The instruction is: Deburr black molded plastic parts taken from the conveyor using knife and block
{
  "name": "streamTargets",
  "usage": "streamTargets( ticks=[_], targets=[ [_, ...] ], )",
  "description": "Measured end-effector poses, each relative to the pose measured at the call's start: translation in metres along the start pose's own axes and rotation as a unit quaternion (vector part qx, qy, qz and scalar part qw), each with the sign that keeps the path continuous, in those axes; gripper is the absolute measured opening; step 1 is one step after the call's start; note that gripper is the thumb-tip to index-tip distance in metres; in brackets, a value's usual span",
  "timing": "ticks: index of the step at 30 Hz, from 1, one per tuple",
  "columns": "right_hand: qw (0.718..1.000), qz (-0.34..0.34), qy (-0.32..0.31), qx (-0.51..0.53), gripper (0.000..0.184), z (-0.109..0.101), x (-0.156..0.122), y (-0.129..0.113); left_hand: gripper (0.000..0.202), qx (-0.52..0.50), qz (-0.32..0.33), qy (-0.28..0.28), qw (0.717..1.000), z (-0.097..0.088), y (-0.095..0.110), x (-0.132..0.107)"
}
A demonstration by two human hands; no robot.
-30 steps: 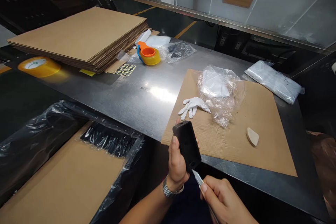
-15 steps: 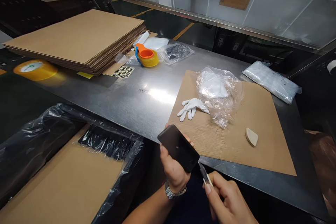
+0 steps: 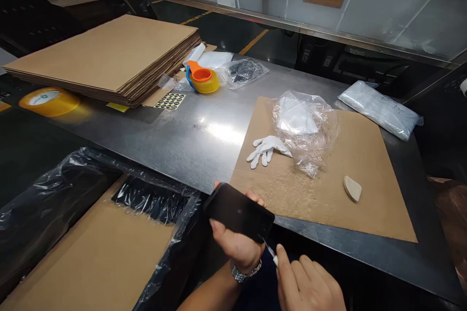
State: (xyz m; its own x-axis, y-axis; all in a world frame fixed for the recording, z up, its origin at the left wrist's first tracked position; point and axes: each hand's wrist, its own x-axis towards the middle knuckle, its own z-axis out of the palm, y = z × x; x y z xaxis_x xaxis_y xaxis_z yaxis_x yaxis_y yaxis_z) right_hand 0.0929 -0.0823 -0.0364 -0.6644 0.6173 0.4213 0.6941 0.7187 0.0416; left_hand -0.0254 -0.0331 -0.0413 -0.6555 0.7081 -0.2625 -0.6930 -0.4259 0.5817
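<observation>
My left hand (image 3: 237, 245) grips a flat black plastic case (image 3: 239, 212), held almost level just in front of the steel table's near edge (image 3: 328, 235). My right hand (image 3: 308, 286) holds a thin blade tool (image 3: 271, 251) whose tip touches the case's lower right corner. A metal watch (image 3: 245, 272) sits on my left wrist.
A cardboard sheet (image 3: 357, 180) on the table carries a white glove (image 3: 267, 148), a crumpled clear bag (image 3: 306, 126) and a beige wedge (image 3: 352, 188). Stacked cardboard (image 3: 109, 53), tape rolls (image 3: 204, 79) and packets lie further back. A bag-lined carton (image 3: 91, 243) stands lower left.
My left hand has tipped the black case from upright to nearly flat and lowered it leftward. My right hand with the blade has dropped lower, its tip staying at the case's corner.
</observation>
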Motion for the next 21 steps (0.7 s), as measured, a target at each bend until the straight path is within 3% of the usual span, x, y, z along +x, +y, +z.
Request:
streamTargets(
  ticks=[10,21],
  targets=[
    [1.0,-0.004,0.015,-0.002,0.022,0.0046,-0.0014,-0.0037,0.044,0.016,0.076,-0.028,0.997,-0.0034,-0.0028,0.0019],
    [0.999,0.012,0.011,-0.031,0.024,0.003,-0.004,-0.0058,0.041,0.029,0.105,-0.041,0.993,-0.0053,-0.0043,0.0011]
  ],
)
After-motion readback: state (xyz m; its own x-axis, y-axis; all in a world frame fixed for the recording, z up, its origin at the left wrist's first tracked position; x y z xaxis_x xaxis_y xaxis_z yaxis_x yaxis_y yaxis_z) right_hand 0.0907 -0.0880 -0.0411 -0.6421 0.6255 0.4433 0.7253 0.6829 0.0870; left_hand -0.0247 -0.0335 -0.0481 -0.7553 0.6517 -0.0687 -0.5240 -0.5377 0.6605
